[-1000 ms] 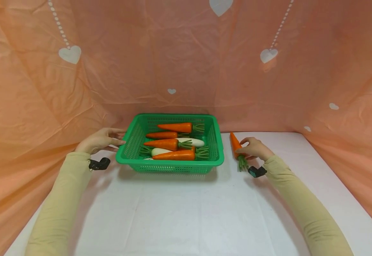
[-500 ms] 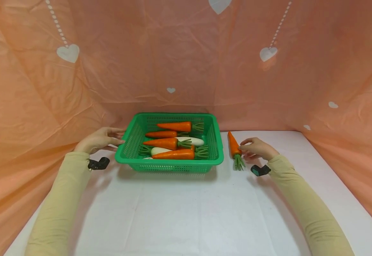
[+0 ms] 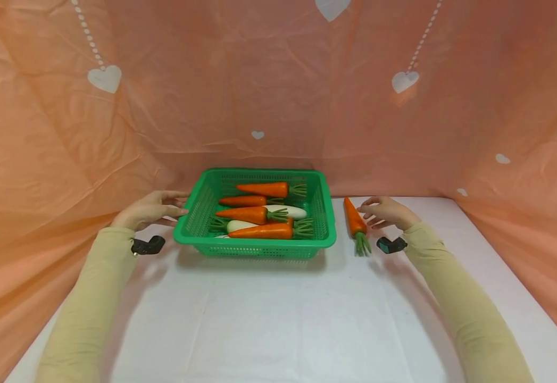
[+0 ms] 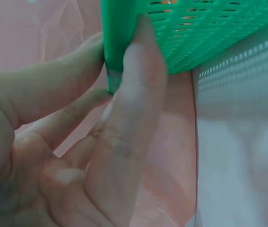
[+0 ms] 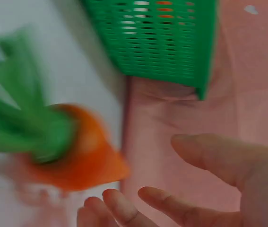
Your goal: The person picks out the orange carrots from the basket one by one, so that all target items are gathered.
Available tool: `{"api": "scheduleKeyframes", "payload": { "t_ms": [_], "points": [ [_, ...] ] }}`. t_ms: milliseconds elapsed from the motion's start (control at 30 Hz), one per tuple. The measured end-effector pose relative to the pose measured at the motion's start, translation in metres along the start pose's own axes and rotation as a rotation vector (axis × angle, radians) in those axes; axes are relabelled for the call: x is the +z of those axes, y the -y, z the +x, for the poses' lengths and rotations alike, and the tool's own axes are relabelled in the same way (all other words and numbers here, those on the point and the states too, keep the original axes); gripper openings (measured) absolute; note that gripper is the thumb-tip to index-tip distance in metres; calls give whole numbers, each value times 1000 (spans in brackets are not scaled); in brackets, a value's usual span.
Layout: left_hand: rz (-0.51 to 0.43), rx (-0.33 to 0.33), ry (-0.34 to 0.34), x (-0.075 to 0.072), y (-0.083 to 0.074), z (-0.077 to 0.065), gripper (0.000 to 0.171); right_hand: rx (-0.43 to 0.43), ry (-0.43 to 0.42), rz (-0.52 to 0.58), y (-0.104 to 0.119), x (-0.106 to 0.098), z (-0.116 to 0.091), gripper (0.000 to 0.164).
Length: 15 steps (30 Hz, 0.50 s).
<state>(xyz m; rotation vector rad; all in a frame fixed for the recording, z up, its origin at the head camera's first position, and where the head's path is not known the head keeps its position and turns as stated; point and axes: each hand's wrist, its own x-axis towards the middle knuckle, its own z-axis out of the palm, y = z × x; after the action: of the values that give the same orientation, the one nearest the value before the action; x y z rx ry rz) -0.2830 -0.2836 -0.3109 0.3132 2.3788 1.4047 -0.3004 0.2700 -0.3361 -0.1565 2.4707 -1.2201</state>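
My left hand (image 3: 150, 209) is at the left rim of a green plastic basket (image 3: 254, 250); in the left wrist view, thumb and fingers pinch the rim (image 4: 117, 42). Inside the basket lie several orange carrots (image 3: 261, 231) with green stem stubs, and white radishes (image 3: 291, 212) partly under them. To the right of the basket, one carrot (image 3: 355, 218) lies on the table, tip pointing away. My right hand (image 3: 389, 211) hovers just right of it, apart from it, fingers spread and loosely bent; the right wrist view shows that carrot (image 5: 84, 146) blurred beside the fingertips.
A white cloth (image 3: 278, 314) covers the table. Orange-pink curtains (image 3: 278, 96) with white hearts hang behind it and along both sides. The basket's far side stands close to the back curtain.
My right hand has let go of the lone carrot and moved up and slightly right, leaving it lying on the table. The left hand and the basket have stayed in place.
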Motion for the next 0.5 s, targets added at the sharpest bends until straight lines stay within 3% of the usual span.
{"api": "scheduleKeyframes", "payload": {
  "t_ms": [300, 500],
  "points": [
    [7, 3, 9, -1, 0, -1, 68, -191, 38, -27, 54, -18, 10, 53],
    [8, 8, 17, -1, -2, 0, 69, -212, 82, -49, 88, -6, 22, 54]
  ]
}}
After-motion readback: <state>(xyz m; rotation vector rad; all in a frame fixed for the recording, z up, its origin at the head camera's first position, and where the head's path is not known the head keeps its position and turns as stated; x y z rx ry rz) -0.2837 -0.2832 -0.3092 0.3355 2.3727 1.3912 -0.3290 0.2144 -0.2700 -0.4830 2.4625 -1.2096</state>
